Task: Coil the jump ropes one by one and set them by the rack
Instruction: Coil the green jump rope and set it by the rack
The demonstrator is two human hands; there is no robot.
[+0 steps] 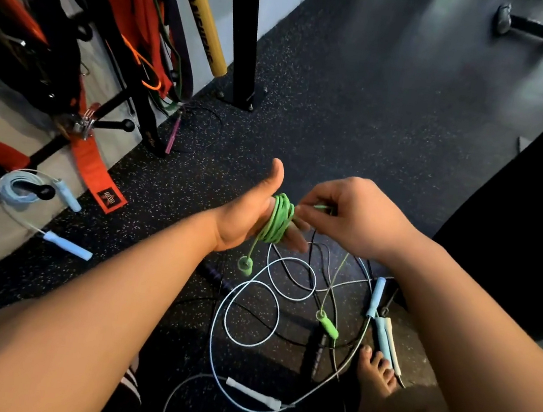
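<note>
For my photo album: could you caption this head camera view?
Right hand winds a green jump rope around the left hand, above tangled ropes.

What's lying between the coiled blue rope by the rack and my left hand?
In the head view, the end of an orange strap lies beside the blue rope; from there to the left hand is bare floor.

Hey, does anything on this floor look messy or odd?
Yes: loose white and black ropes lie tangled on the floor, crossing each other. The green rope is wrapped round the left hand; the right hand pinches it.
</note>
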